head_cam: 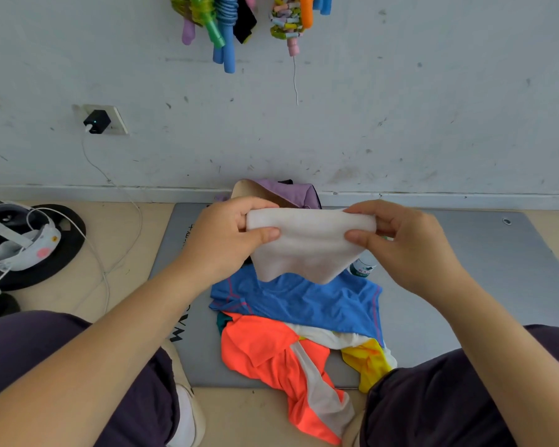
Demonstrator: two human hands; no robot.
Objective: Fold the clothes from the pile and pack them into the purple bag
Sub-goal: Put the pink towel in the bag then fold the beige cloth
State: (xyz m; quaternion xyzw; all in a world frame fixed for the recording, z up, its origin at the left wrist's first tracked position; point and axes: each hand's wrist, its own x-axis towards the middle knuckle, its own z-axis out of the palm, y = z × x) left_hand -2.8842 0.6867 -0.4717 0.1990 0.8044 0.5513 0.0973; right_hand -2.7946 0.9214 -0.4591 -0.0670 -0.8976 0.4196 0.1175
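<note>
I hold a small white garment (307, 250) up in the air over the pile. My left hand (229, 233) pinches its left top corner and my right hand (397, 240) pinches its right top corner. Under it lies the pile on a grey mat (449, 285): a blue garment (304, 301) on top, an orange one with a white stripe (271, 353) nearer me, and a yellow and white piece (368, 359) at the right. The purple bag (291, 193) stands open against the wall behind the white garment, partly hidden by it.
A plastic bottle (363, 267) lies on the mat, mostly hidden by the white garment. At the left, a headset on a black round base (29, 246) with a white cable (123, 201) running to a wall charger (97, 121). Coloured ropes (223, 24) hang on the wall.
</note>
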